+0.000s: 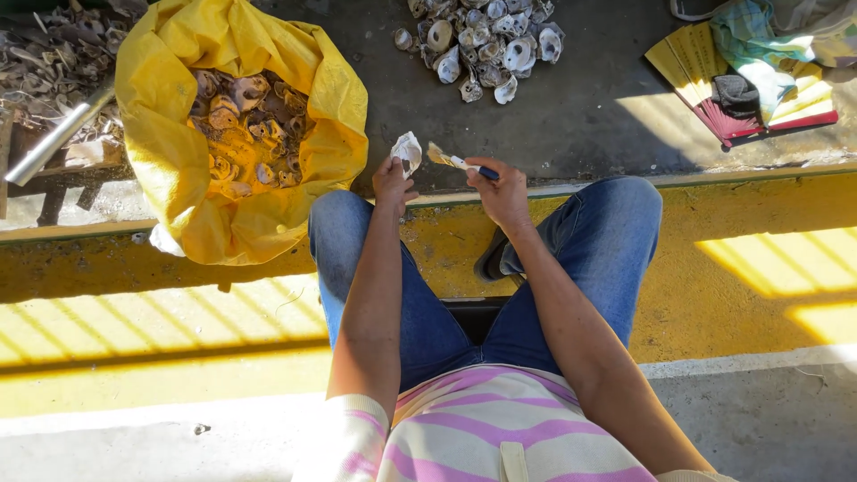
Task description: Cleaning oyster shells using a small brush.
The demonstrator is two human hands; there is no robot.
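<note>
My left hand (391,182) holds up a pale oyster shell (408,150) between its fingertips, above my left knee. My right hand (502,192) grips a small brush (455,162) with a dark blue handle and tan bristles, the bristle end pointing left toward the shell and almost touching it. Both forearms reach forward over my blue jeans. I sit on a low dark seat, wearing a pink and cream striped top.
An open yellow sack (170,134) full of brownish shells stands at the left. A pile of cleaner pale shells (482,40) lies on the dark ground ahead. Folded yellow and red mats with cloths (750,80) lie at upper right. A metal pipe (54,134) slants at far left.
</note>
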